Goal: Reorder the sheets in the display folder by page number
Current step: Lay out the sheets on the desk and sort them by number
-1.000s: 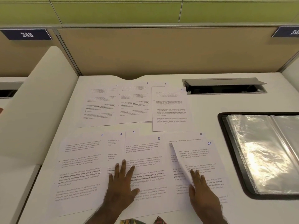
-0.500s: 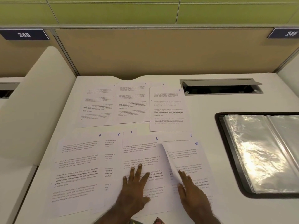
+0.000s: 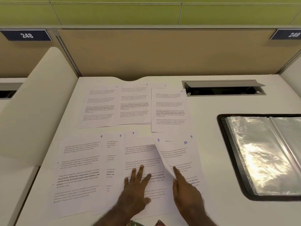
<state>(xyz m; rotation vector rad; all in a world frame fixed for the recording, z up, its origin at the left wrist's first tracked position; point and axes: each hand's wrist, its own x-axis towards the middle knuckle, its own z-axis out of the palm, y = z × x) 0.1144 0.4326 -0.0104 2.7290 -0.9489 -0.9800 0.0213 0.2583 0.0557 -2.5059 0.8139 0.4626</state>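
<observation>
Sheets pressed by left hand and right hand, fingers straight.

- The display folder runs off the right edge.
- Sheet 9 lies mostly hidden under sheet 10.
- Sheet 3 shows only its far strip.
- The printed text is too small to read.

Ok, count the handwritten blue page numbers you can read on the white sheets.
10. Far row: 1, 2, 3, 4. Near row: 5, 6, 7, 8, 9, 10. Overlapping sheets may hide others.
</observation>
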